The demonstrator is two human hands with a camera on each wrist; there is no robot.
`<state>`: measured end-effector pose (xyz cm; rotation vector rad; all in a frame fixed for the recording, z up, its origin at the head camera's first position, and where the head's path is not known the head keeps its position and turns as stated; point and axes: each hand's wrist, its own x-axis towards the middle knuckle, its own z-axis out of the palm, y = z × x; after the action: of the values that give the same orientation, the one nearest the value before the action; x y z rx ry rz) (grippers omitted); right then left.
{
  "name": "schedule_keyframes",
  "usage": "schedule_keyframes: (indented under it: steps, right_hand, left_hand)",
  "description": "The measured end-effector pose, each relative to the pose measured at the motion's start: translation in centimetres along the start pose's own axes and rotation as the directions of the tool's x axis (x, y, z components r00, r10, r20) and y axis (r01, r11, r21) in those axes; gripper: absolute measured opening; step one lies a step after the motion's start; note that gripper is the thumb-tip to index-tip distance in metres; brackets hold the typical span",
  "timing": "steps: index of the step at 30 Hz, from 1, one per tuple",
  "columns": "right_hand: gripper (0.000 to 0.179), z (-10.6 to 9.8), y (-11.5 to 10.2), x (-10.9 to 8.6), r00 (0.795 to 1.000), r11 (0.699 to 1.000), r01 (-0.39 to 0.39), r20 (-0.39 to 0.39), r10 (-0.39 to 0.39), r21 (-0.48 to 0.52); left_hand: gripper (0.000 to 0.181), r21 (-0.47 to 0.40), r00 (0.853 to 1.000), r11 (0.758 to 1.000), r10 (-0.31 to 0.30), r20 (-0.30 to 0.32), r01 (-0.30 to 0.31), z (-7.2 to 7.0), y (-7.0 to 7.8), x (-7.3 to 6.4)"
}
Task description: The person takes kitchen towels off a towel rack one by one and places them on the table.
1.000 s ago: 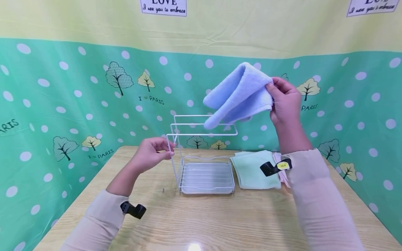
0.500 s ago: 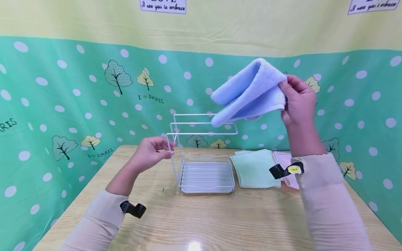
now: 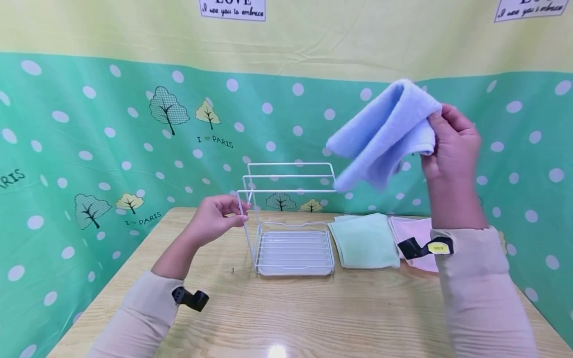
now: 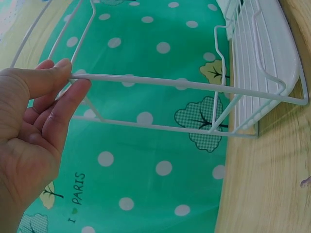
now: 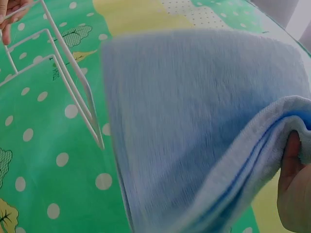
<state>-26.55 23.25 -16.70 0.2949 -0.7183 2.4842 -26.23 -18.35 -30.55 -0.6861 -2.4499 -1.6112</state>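
My right hand (image 3: pixel 456 141) pinches a folded light-blue towel (image 3: pixel 385 134) by its edge, high above the table and right of the rack's top bars. In the right wrist view the towel (image 5: pixel 194 111) fills much of the picture, with its folds gathered at the thumb. On the left, my left hand (image 3: pixel 219 219) holds an upright of a white wire rack (image 3: pixel 291 191). The left wrist view shows thumb and fingers of that hand (image 4: pixel 43 116) pinching the white wire upright (image 4: pixel 160 81). At the rack's base lies a pale tray (image 3: pixel 293 248) under several wires.
A folded mint-green towel (image 3: pixel 367 243) lies on the wooden table (image 3: pixel 286 313) just right of the rack. Beside it is a pink towel (image 3: pixel 416 236), partly behind the right forearm. A tiny dark object (image 3: pixel 233 271) sits left of the rack. A patterned curtain (image 3: pixel 134 149) hangs behind.
My right hand has carried the blue towel to the right, off the rack's top bars, and more of the pink towel shows. My left hand stays on the rack.
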Motion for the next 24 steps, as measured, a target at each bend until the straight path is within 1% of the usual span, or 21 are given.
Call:
schedule_keyframes:
  steps: [4, 9, 13, 18, 24]
  right_hand:
    - [0.019, -0.7, -0.7, -0.1, 0.999, 0.998, -0.014, -0.041, 0.011, -0.068]
    - [0.022, -1.9, -1.0, -0.4, 0.998, 0.988, -0.04, -0.061, 0.031, -0.149]
    - [0.024, -2.9, -1.2, -0.6, 0.997, 0.985, -0.05, -0.072, 0.038, -0.167]
    - [0.026, -4.1, -1.5, -0.7, 0.993, 0.984, -0.062, -0.112, 0.044, -0.166]
    - [0.023, -5.6, -1.8, -1.1, 0.991, 0.981, -0.065, -0.13, 0.041, -0.183]
  left_hand:
    - [0.01, 0.003, 1.0, 1.0, -0.002, 0.001, 0.002, 0.0, -0.1, 0.0]
    - [0.009, -0.002, 1.0, 1.0, -0.002, -0.002, 0.002, 0.0, -0.2, 0.1]
    - [0.01, -0.011, 1.0, 1.0, -0.002, -0.001, 0.002, 0.0, -0.2, 0.1]
    - [0.009, -0.009, 1.0, 1.0, -0.005, 0.0, 0.005, 0.0, -0.1, 0.1]
    - [0.009, -0.011, 1.0, 1.0, 0.001, 0.0, -0.001, 0.0, -0.1, 0.0]
